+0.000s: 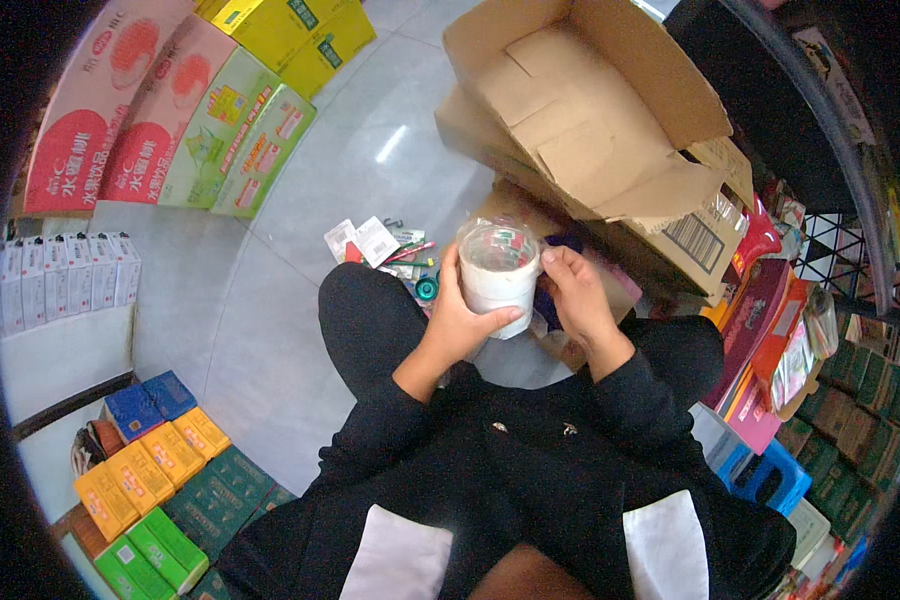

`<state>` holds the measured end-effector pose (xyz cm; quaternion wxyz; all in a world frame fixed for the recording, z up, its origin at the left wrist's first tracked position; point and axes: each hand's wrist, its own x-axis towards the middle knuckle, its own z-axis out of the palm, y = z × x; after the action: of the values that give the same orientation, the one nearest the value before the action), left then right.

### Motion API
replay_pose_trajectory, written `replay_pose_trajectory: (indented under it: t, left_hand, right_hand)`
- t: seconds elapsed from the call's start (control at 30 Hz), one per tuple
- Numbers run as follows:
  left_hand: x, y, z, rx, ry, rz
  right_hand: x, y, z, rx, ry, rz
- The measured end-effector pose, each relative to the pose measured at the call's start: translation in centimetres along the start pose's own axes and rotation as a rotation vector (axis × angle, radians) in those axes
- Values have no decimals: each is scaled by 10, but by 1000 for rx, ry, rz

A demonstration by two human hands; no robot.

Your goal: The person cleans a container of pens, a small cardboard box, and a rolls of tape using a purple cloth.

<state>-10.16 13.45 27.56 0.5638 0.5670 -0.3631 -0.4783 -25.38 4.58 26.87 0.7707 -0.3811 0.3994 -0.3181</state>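
Observation:
My left hand [457, 319] is wrapped around a stack of white tape rolls [499, 289], its thumb lying across the front. The stack stands upright above my crossed legs, and its hollow core shows red and green print. Transparent plastic film [487, 225] rises loosely around the top rim. At the right side of that rim, the thumb and forefinger of my right hand [579, 292] pinch the film's edge; the exact grip is small in the picture. On the floor past my left knee lie white packaging cards [377, 241], several pens [412, 253] and a green tape roll [426, 289].
A large opened cardboard box [592, 127] stands ahead on the right, above another carton [690, 240]. Drink cartons [195, 142] line the far left. Tissue packs [131, 480] are stacked at my left. Red and pink packages [750, 352] and a blue plastic item [772, 476] crowd my right.

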Motion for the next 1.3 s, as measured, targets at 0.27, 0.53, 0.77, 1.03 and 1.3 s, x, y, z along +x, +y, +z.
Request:
replay_pose_trajectory:
  t: [0.27,0.53,0.77,1.03,1.3]
  left_hand:
    - [1,-2,-5,-176,-57,-235]
    - [1,-8,-9,-287,-5,-321]
    - [2,-26,-19,-247,121,-333]
    - [5,-30,-21,-397,121,-336]
    - [5,-39,-28,-496,164,-366]
  right_hand:
    - [-1,-5,2,-49,57,168]
    - [20,19,-22,-14,137,221]
    - [22,100,-39,-1879,116,-232]
    - [46,98,-80,-1612,142,-306]
    - [41,57,-51,-1422,181,125]
